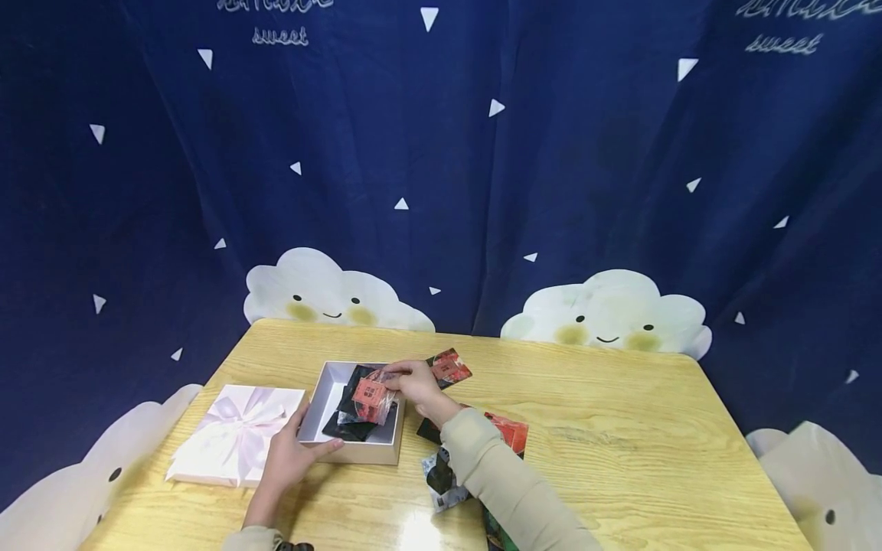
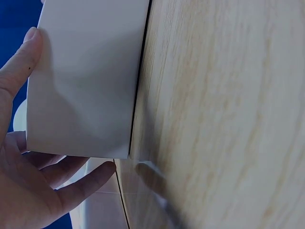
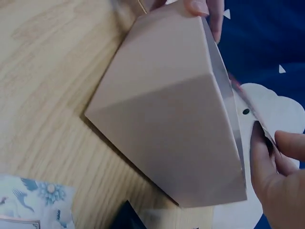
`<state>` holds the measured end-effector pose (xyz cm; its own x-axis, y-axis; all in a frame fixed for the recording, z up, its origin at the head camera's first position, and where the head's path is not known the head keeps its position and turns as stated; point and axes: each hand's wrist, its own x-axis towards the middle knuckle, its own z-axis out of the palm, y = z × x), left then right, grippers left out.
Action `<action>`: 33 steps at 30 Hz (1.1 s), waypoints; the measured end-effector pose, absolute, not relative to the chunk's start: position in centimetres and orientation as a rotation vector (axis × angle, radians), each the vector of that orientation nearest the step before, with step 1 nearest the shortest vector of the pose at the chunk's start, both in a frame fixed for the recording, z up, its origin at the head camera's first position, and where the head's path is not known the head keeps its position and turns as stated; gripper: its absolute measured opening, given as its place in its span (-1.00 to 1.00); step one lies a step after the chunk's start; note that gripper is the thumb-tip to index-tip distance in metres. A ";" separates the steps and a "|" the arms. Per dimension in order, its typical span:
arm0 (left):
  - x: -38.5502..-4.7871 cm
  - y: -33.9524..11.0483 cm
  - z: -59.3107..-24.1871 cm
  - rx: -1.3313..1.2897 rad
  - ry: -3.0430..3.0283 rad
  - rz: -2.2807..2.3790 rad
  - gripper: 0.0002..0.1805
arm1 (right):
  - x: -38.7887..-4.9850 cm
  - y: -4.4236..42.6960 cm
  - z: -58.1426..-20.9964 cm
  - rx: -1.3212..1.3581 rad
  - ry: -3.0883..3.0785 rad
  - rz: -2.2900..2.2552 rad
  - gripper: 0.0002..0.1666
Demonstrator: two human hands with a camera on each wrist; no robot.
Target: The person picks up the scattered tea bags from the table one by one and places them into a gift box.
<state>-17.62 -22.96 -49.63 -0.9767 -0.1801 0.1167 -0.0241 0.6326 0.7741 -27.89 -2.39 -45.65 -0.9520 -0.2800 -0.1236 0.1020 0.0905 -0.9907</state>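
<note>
An uncovered box (image 1: 365, 453) with white inner walls stands on the table and holds several black packets (image 1: 351, 428). My left hand (image 1: 288, 453) rests against its left front corner, thumb along the front wall; in the left wrist view the fingers of the left hand (image 2: 38, 176) lie nearly straight at the box wall (image 2: 86, 86). Over the box's right side, my right hand (image 1: 416, 386) pinches a red-labelled clear packet (image 1: 372, 394). The right wrist view shows the right hand (image 3: 281, 176) pinching the packet's edge beside the box (image 3: 167, 124).
A white lid (image 1: 234, 436) with a pink ribbon bow lies left of the box. Right of the box are a red and black packet (image 1: 451, 368), a patterned packet (image 1: 449, 499) and another red packet (image 1: 510, 432), partly under the right sleeve. A dark blue curtain hangs behind the table (image 1: 620, 428).
</note>
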 end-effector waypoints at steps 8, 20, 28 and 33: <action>-17.6 -22.9 -49.6 0.167 -2.665 -1.287 0.09 | -27.1 -2.4 -45.7 -0.293 2.054 -1.892 -0.51; -17.6 -23.1 -49.8 0.171 -2.695 -1.250 0.14 | -26.2 0.5 -44.2 -0.429 2.017 -1.872 -0.59; -17.6 -23.2 -50.0 0.173 -2.694 -1.255 0.13 | -26.2 2.1 -44.5 -0.506 2.022 -1.843 -0.60; -17.6 -23.2 -49.9 0.169 -2.689 -1.263 0.13 | -26.0 3.6 -44.2 -0.540 2.061 -1.817 -0.58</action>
<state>-17.63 -23.23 -49.93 -0.9798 -0.1722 0.1016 -0.0318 0.6359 0.7711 -26.03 3.60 -44.20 -0.8700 -0.4930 -0.0031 -0.0586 0.1095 -0.9923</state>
